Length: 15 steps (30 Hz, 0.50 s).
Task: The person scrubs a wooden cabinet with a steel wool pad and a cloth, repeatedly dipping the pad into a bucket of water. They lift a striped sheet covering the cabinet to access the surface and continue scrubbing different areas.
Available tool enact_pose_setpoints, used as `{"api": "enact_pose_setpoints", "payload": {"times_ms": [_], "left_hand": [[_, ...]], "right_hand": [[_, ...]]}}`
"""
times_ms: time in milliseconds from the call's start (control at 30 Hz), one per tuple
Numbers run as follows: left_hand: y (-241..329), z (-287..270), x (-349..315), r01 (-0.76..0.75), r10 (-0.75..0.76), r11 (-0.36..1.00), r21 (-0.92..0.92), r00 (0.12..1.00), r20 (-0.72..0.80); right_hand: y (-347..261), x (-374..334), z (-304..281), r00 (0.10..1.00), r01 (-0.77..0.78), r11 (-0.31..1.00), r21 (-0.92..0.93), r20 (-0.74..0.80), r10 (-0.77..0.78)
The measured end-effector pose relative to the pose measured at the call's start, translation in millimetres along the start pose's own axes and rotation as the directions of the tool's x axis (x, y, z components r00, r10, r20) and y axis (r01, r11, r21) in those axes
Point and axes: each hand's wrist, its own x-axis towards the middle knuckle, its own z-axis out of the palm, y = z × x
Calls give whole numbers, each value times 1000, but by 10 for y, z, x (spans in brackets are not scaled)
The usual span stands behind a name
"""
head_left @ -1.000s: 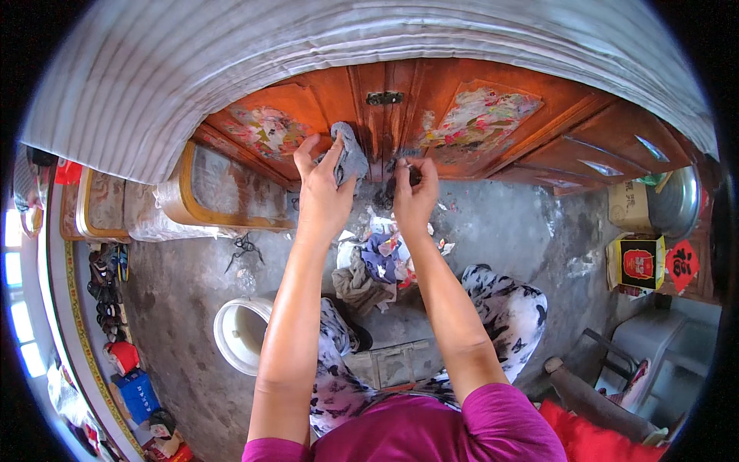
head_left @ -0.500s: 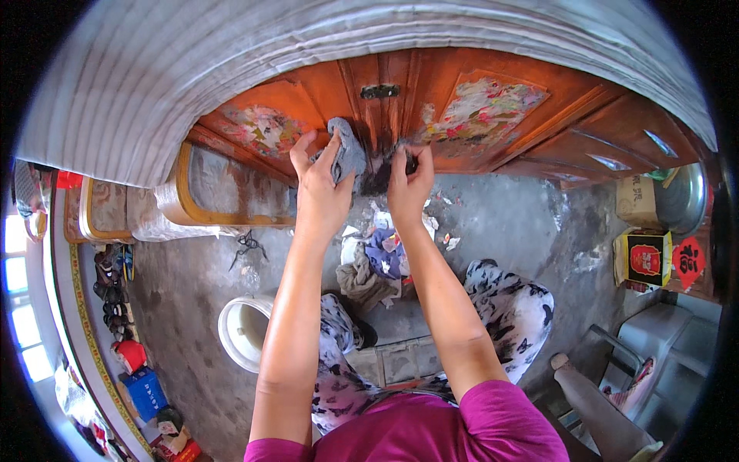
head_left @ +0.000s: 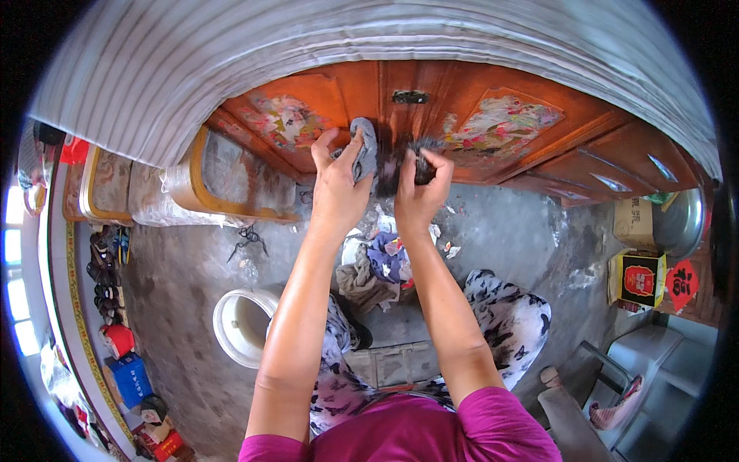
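My left hand (head_left: 339,189) presses a grey cloth (head_left: 366,150) against the front of an orange-brown wooden cabinet (head_left: 315,92), fingers closed over it. Just to the right, my right hand (head_left: 423,191) pinches a dark, wiry scouring pad (head_left: 424,148) against the same wood, below a dark metal latch plate (head_left: 410,97). The pad is smeared by motion, so its exact shape is unclear. Torn floral stickers cling to the door panels: one patch (head_left: 289,119) left of my hands, a larger patch (head_left: 504,123) to the right.
Rags and paper scraps (head_left: 377,269) lie on the concrete floor between my knees. A white bucket (head_left: 223,331) stands to the left. Striped fabric (head_left: 231,54) hangs over the cabinet top. Wood-framed seats (head_left: 185,189) stand left; boxes (head_left: 640,279) and a grey plastic chair (head_left: 639,358) are right.
The view has shifted slightly, so the cabinet sits farther right. My right hand has moved a little left along the wood, its pad now blurred. The cloth stays in my left hand.
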Motion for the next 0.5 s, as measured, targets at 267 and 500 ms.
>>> {"api": "enact_pose_setpoints", "payload": {"times_ms": [267, 500], "left_hand": [[42, -6, -17, 125, -113, 989, -83, 985, 130], [-12, 21, -20, 68, -60, 993, -101, 995, 78]], "right_hand": [[48, 262, -69, 886, 461, 735, -497, 205, -417], [111, 183, -154, 878, 477, 736, -481, 292, -379]]}}
